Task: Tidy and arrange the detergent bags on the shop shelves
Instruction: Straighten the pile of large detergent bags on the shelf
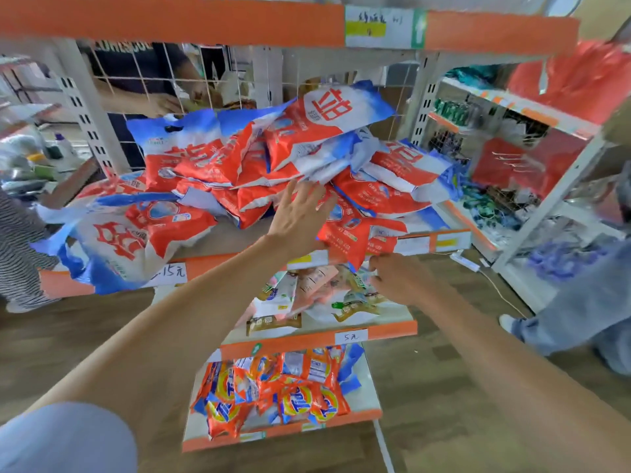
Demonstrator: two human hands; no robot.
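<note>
Red-white detergent bags (pixel 273 155) heaped | left hand (pixel 300 213) flat against heap

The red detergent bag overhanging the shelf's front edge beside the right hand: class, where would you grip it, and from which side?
Probably its overhanging lower edge, from the front: the red detergent bag lies flat, its rear under the pile, and only that edge juts past the shelf.

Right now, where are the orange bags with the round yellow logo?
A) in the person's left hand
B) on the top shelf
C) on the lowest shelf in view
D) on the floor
C: the orange bags with the round yellow logo lie heaped on the lowest shelf, two levels below the pile of red, white and blue detergent bags that the left hand touches with straight fingers.
</note>
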